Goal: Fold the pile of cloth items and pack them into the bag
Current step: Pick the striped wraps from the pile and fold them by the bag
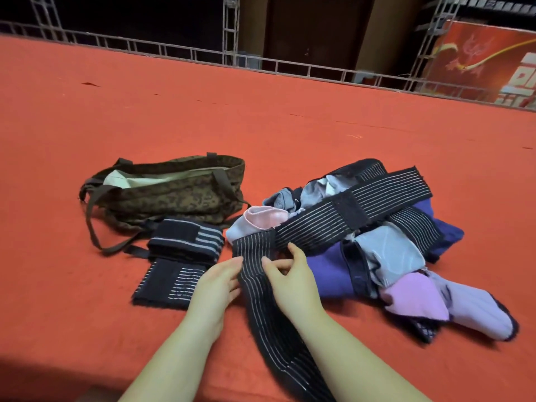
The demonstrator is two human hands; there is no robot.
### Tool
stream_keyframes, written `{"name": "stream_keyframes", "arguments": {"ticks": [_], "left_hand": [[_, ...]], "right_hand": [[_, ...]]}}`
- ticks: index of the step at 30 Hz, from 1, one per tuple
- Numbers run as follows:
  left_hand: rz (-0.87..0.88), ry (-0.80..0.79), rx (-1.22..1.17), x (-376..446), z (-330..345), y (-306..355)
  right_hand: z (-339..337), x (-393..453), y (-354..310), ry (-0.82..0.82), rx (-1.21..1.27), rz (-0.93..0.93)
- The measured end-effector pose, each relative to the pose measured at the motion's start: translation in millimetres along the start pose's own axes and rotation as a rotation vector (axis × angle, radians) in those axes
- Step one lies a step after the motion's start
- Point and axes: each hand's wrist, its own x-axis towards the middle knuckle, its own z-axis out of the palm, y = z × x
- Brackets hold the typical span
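Observation:
A long black elastic strap with thin white stripes (342, 216) runs from the cloth pile down between my forearms. My left hand (217, 281) grips its left edge and my right hand (293, 278) grips its right edge, just below a bend in the strap. The pile (388, 250) of grey, pink, lilac and purple cloth items lies to the right, partly under the strap. A brown patterned bag (185, 195) with a pale lining lies open at the left. Two folded black striped wraps (179, 256) lie in front of the bag.
Everything lies on a wide red carpeted surface (203, 111). A metal truss frame (232, 33) borders its far edge, and a red banner (487, 62) stands at the back right. The bag's brown handles (95, 227) trail onto the carpet at the left.

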Motion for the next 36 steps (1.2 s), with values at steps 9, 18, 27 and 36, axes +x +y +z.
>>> {"name": "stream_keyframes", "arguments": {"ticks": [9, 18, 27, 36], "left_hand": [[0.068, 0.046, 0.264, 6, -21, 9], [0.464, 0.109, 0.948, 71, -4, 43], [0.427, 0.286, 1.072, 100, 8, 44], [0.402, 0.368, 0.879, 108, 10, 50]], "right_hand": [[17, 13, -6, 0.080, 0.262, 0.195], [15, -4, 0, 0.079, 0.133, 0.071], [-4, -20, 15, 0.056, 0.055, 0.037], [-23, -53, 25, 0.042, 0.117, 0.015]]}}
